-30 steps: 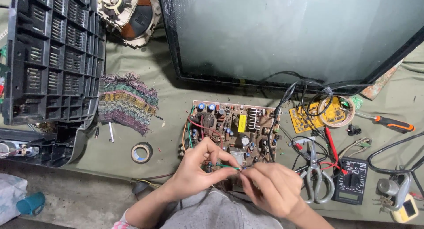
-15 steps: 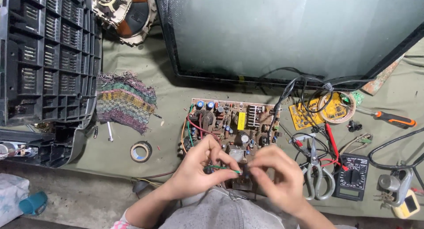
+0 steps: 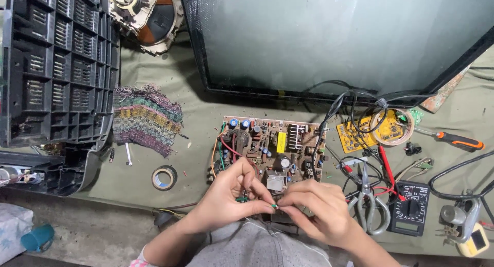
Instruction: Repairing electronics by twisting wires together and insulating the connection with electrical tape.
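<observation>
Here the left hand (image 3: 226,197) and right hand (image 3: 316,208) pinch a tiny green part (image 3: 274,206) between fingertips, just over the brown, component-crowded circuit board (image 3: 267,146).

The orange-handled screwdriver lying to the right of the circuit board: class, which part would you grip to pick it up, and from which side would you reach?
Grip the screwdriver by its thick orange handle, probably reaching from above. It lies flat on the cloth with bare space around the handle, while its thin metal shaft points left toward the yellow board and tangled wires.
</observation>
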